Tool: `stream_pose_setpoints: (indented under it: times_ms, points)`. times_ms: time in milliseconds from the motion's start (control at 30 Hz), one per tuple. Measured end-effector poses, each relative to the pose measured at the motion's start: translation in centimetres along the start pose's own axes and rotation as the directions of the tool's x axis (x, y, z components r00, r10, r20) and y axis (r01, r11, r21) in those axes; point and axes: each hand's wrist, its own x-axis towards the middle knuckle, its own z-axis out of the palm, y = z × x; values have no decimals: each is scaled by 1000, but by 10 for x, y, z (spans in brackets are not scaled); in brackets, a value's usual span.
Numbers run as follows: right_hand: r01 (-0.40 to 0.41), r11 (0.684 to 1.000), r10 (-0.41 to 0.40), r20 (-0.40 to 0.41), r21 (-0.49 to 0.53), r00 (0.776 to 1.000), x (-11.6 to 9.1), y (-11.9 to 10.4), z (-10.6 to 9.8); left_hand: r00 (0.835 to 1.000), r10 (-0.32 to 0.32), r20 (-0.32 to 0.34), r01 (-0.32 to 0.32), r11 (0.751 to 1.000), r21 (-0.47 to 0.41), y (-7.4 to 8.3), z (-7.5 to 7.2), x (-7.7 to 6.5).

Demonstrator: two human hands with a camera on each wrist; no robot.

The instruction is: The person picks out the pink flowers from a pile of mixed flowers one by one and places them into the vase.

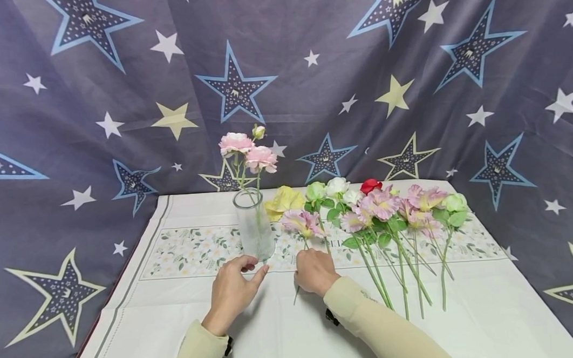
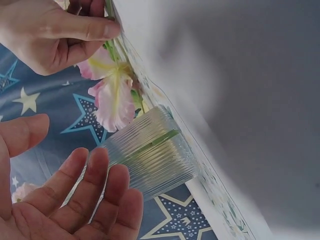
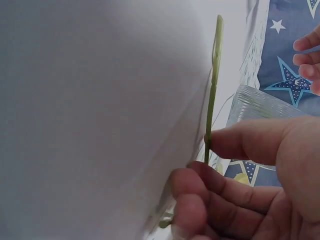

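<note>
A ribbed clear glass vase (image 1: pixel 255 237) stands upright left of the table's middle, holding pink ruffled flowers (image 1: pixel 261 158) and a small bud. Just in front of its base is my left hand (image 1: pixel 234 290), fingers relaxed and nothing in them; the left wrist view shows the same hand (image 2: pixel 75 205) with its fingers parted beside the ribbed glass. My right hand (image 1: pixel 314 269) pinches the stem (image 3: pixel 214 90) of a pink-and-yellow iris (image 1: pixel 302 223) between thumb and fingers. The bloom points away from me, and the lower stem end sticks out toward me.
To the right lie several loose flowers: more pink irises (image 1: pixel 382 203), white roses (image 1: pixel 337 186), a red rose (image 1: pixel 370 185) and a green rose (image 1: pixel 455 202). A yellow flower (image 1: pixel 285 202) lies beside the vase. A star-patterned curtain (image 1: pixel 280 49) hangs behind the table (image 1: pixel 143 327).
</note>
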Motion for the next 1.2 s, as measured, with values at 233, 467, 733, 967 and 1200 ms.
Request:
stream_pose_setpoints:
  times_ms: [233,467,733,967,1200]
  points:
    - [-4,1000,6,-42,26,999,-1,3,3,1000,-4,-1,4,1000,1,0,1,0]
    - [-33,985,54,-116,169,992,-4,11,-1,1000,-2,6,2,1000,-2,1,3,1]
    - [-41,967,96,-209,251,973,-11,26,-10,1000,-3,5,3,1000,-15,4,5,1]
    - [-1,939,117,-318,345,941,-25,37,-15,1000,-5,19,6,999,-39,10,9,1]
    - [60,933,115,-454,354,883,-36,39,-16,1000,10,21,-9,998,-61,18,14,1]
